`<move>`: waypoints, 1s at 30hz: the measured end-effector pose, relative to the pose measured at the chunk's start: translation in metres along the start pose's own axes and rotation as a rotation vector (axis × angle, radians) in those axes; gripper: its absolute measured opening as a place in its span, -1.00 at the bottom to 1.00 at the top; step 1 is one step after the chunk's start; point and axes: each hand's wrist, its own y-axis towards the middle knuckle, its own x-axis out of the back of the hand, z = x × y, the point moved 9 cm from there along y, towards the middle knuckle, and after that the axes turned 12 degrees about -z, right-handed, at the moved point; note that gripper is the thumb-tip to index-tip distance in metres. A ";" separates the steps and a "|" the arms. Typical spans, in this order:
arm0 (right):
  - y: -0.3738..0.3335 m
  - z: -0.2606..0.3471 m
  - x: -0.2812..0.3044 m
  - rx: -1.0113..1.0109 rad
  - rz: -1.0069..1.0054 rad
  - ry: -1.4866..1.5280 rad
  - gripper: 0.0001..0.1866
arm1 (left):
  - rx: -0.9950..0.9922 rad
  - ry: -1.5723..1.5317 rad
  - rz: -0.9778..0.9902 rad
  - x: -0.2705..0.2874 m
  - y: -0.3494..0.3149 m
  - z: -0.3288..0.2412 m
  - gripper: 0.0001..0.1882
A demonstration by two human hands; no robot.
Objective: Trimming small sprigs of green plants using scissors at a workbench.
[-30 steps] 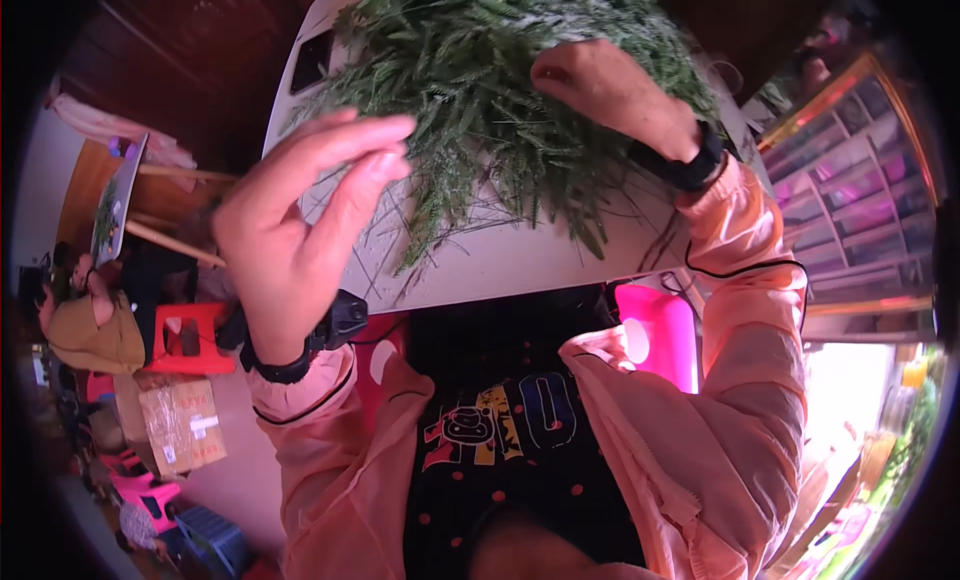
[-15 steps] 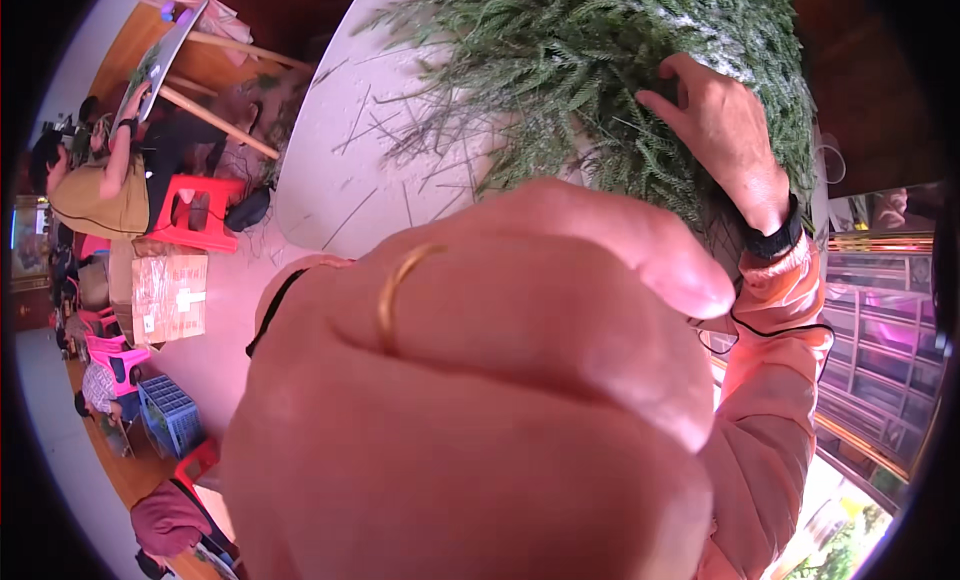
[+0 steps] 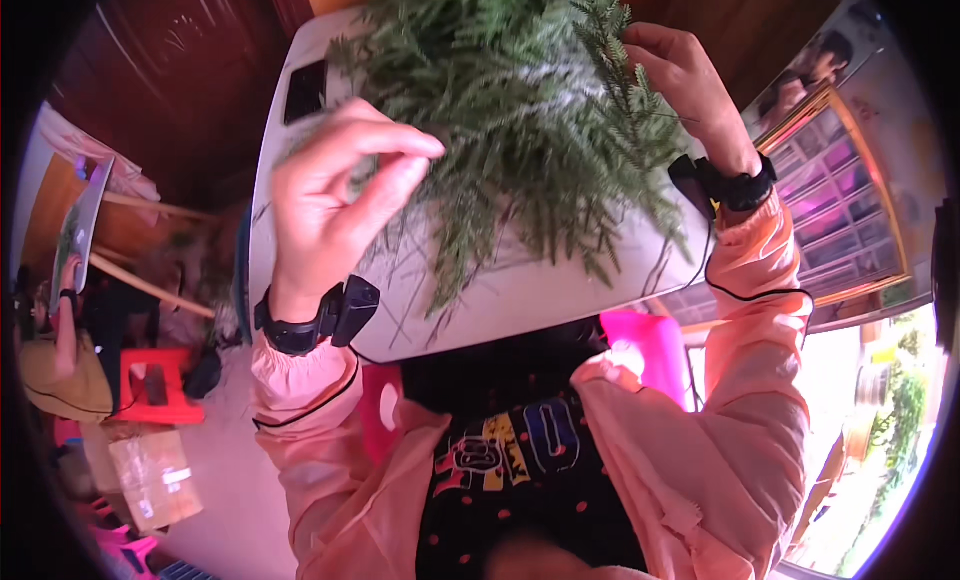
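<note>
A big heap of green pine-like sprigs (image 3: 520, 130), some dusted white, covers much of the white table (image 3: 400, 315). My right hand (image 3: 690, 85), at the heap's far right, is closed on one green pine sprig (image 3: 620, 80), its thumb and fingers around the stem side. The sprig stands up over the heap with its tip pointing away from me. Left of the heap, my left hand (image 3: 335, 185) hovers over the table, thumb and forefinger pinched together. Whatever may be between those fingertips is too small to make out.
A black phone (image 3: 306, 92) lies at the table's far left. Loose thin stems are strewn on its near part. To the left are a red stool (image 3: 160, 385), a cardboard box (image 3: 155, 480) and a seated person (image 3: 65, 380). A glass-fronted cabinet (image 3: 840, 190) stands at right.
My left hand, which filled the view up close, has moved away to the table's left side. My right hand has come up from the heap with a sprig. The view has shifted.
</note>
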 end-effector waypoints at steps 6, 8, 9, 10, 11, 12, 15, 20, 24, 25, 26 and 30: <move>0.050 0.054 0.032 -0.162 0.060 0.585 -0.82 | 0.162 0.108 0.136 -0.026 -0.014 0.054 -0.88; 0.066 0.087 0.048 0.047 -0.047 0.877 -0.84 | 0.273 0.109 0.139 -0.023 -0.023 0.063 -0.88; 0.069 0.105 0.044 0.068 -0.044 0.892 -0.84 | 0.335 0.119 0.144 -0.019 -0.024 0.064 -0.88; 0.067 0.122 0.050 0.152 -0.164 0.908 -0.85 | 0.324 0.138 0.139 -0.016 -0.021 0.060 -0.88; 0.061 0.136 0.055 0.228 -0.286 0.923 -0.85 | 0.374 0.107 0.134 -0.015 -0.020 0.060 -0.88; 0.053 0.151 0.058 0.305 -0.406 0.933 -0.86 | 0.421 0.070 0.126 -0.013 -0.019 0.061 -0.88; 0.010 0.181 0.016 0.572 -0.267 0.560 -0.88 | 0.551 -0.059 0.082 -0.008 -0.009 0.059 -0.83; -0.046 0.183 -0.056 1.081 -0.025 0.116 -0.84 | 0.886 -0.617 -0.201 -0.002 0.009 0.087 -0.67; -0.057 0.154 -0.095 1.134 0.109 -0.076 -0.82 | 0.819 -0.304 -0.151 0.003 0.015 0.092 -0.75; -0.052 0.146 -0.097 1.109 0.063 -0.063 -0.83 | 0.835 -0.303 -0.155 0.003 0.013 0.096 -0.75; -0.050 0.141 -0.097 1.084 0.016 -0.052 -0.84 | 0.805 -0.291 -0.200 0.007 0.013 0.098 -0.76; -0.016 0.062 -0.099 0.019 0.020 0.394 -0.85 | 0.678 -0.225 -0.336 0.027 0.015 0.103 -0.79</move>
